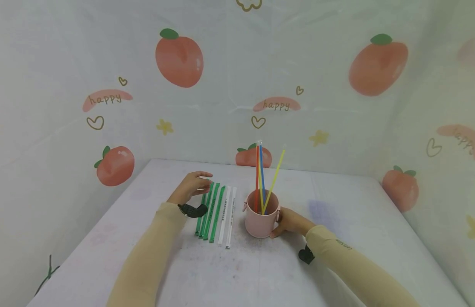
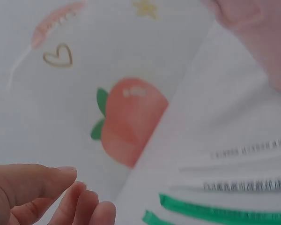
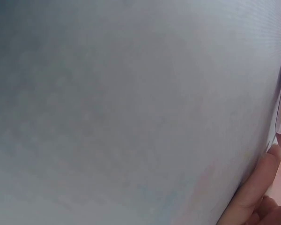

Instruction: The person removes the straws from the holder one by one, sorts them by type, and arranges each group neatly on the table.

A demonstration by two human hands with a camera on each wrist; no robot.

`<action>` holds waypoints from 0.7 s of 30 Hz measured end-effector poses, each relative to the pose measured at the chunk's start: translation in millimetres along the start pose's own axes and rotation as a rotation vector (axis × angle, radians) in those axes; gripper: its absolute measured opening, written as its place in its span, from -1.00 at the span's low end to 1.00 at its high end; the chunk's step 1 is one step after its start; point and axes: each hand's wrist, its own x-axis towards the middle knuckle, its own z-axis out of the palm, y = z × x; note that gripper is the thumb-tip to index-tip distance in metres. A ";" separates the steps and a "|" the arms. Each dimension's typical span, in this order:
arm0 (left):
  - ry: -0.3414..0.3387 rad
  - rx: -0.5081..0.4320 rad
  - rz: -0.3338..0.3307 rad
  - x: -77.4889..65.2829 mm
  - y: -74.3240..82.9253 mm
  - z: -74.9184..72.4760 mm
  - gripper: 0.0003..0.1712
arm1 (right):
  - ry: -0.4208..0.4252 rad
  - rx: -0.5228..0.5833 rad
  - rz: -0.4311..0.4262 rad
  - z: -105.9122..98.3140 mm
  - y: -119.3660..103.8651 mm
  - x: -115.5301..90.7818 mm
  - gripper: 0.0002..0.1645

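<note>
A small pink bucket (image 1: pixel 261 225) stands upright on the table, holding red, blue and yellow drinking straws (image 1: pixel 276 179) that lean apart. Its right side is gripped by my right hand (image 1: pixel 292 222), thumb low near the base and fingers by the handle lug. In the right wrist view only part of the right hand (image 3: pixel 255 190) shows at the edge, against pink. My left hand (image 1: pixel 192 186) hovers at the far ends of several slim green wrapped straws (image 1: pixel 217 213), fingers loosely bent and nothing between them. The left wrist view shows those fingertips (image 2: pixel 65 175) apart from the wrappers.
Two white wrapped straws (image 1: pixel 226 217) with printed text lie between the green ones and the bucket, roughly parallel to them. A pale cloth covers the table (image 1: pixel 237 277). Behind it hangs a white curtain (image 1: pixel 222 115) with peach prints. A dark green cord (image 1: pixel 49 270) shows at far left.
</note>
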 end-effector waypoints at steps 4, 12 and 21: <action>-0.019 -0.008 0.049 -4.1 18.9 11.0 -0.57 | -0.003 0.002 0.006 0.0 0.2 0.4 0.14; -0.057 -0.056 0.130 -7.1 47.4 37.9 -0.61 | 0.000 0.010 -0.002 0.1 0.6 0.7 0.13; -0.100 -0.067 0.203 -15.3 62.4 64.0 -0.64 | 0.002 0.007 0.022 0.9 -0.1 0.5 0.17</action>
